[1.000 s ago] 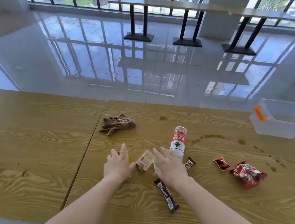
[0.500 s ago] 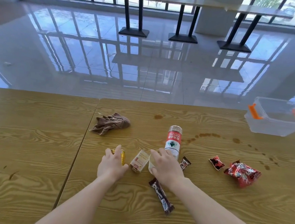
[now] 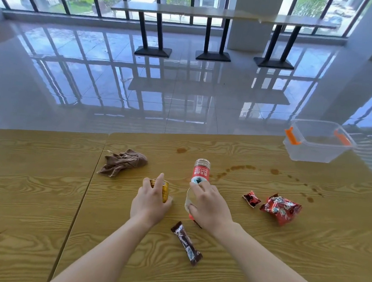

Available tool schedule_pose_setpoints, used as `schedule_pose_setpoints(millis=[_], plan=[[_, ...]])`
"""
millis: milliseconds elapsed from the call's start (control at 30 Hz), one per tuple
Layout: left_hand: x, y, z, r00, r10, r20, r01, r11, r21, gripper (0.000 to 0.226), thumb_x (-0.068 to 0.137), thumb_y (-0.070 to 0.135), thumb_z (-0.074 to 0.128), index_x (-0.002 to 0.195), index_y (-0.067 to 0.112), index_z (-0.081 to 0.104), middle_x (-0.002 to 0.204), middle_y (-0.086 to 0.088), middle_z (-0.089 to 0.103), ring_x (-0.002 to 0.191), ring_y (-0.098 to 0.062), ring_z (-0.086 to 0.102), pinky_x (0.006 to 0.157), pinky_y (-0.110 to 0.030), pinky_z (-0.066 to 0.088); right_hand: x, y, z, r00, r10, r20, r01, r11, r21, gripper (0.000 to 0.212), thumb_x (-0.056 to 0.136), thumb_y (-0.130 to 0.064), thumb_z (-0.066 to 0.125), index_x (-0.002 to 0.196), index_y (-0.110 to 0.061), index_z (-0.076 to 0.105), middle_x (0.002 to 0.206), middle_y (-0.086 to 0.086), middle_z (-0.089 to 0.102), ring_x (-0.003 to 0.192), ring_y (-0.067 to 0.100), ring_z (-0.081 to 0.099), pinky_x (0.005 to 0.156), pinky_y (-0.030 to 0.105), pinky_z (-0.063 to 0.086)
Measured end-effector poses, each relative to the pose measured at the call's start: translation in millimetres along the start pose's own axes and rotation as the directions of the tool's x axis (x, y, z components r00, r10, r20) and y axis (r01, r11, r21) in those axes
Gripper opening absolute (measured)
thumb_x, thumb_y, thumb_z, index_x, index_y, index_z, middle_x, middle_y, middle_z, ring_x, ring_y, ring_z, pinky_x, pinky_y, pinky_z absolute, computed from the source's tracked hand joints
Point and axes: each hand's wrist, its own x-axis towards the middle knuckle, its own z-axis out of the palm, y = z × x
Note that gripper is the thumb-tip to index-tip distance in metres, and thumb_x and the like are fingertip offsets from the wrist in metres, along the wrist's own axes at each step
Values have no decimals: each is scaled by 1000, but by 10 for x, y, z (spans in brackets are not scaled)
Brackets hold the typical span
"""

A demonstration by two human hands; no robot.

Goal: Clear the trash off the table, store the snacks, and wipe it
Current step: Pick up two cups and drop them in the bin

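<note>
On the wooden table (image 3: 261, 247) my left hand (image 3: 150, 201) is wrapped around a small gold can (image 3: 165, 189) lying on its side. My right hand (image 3: 211, 206) grips the lower half of a clear plastic bottle (image 3: 200, 172) with a red label, which also lies flat. A dark brown snack bar (image 3: 187, 243) rests just in front of my hands. To the right lie a small red wrapper (image 3: 251, 198) and a larger red snack packet (image 3: 281, 208). A crumpled brown cloth (image 3: 123, 162) sits behind my left hand.
A clear plastic box (image 3: 318, 149) with orange clips stands open at the table's far right corner. Brown spill stains (image 3: 240, 167) run across the right half of the table. A seam (image 3: 82, 199) divides two tabletops left of my hands. Glossy floor lies beyond.
My left hand has closed around the gold can and my right hand has closed on the bottle. The small beige packet between my hands is now hidden.
</note>
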Motion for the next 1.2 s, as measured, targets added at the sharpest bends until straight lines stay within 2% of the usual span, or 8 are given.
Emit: schedule_pose_setpoints(millis=[167,333,467,600,733,900,1033,1200], plan=[[-178,332,30,999,45,-10,-45,999,4,83,85,46,62,151,36,14,149,-13,28,124,-31,48,82,-39,52,-197,203,-193,999,21,-41,-19,999,32,61,89,-29,65,145,-18,41,134,6,49,115,26,49,95,31,46],[-367,677,70,996,79,-37,-80,997,-12,81,84,51,57,150,37,14,147,-11,31,124,-30,48,86,-48,53,-427,433,-372,996,25,-84,-21,999,50,60,91,-32,63,145,-21,40,130,5,50,117,24,49,95,33,48],[-494,966,117,987,134,-84,-135,991,-12,77,85,57,55,148,37,15,142,-11,35,116,-31,53,79,-41,50,-630,629,-525,991,29,-128,-26,999,28,58,93,-34,61,145,-18,41,130,6,51,118,26,49,96,33,46],[-602,1201,164,975,210,-75,-212,977,-24,79,85,51,61,147,36,15,140,-12,36,114,-33,53,78,-40,50,-871,775,-663,984,72,-164,-69,997,23,60,93,-33,62,146,-17,41,132,6,51,121,27,48,97,33,46],[-758,1364,219,954,295,-44,-296,955,-27,83,84,46,63,150,38,12,148,-12,29,122,-34,48,82,-44,52,-1177,848,-735,967,146,-211,-146,989,17,62,91,-33,64,146,-18,41,135,6,49,125,26,46,100,32,44],[-998,1483,314,898,439,-33,-439,898,-30,86,83,47,64,151,37,12,141,-10,36,120,-31,46,88,-43,49,-1678,805,-746,929,272,-252,-278,960,12,62,91,-33,64,146,-18,40,136,7,48,124,26,44,99,34,47],[-1264,1627,431,837,544,49,-540,838,-77,90,83,48,64,150,40,6,143,-10,33,119,-30,49,81,-39,52,-2124,766,-722,872,393,-293,-404,914,24,64,89,-33,68,145,-17,41,132,7,50,120,25,47,94,33,50],[-1671,1933,608,762,641,92,-634,767,-101,91,80,45,66,150,38,9,141,-8,35,117,-29,50,74,-36,52,-2718,832,-653,787,528,-319,-534,842,74,64,89,-33,68,145,-19,40,131,3,48,121,23,45,85,36,54]])
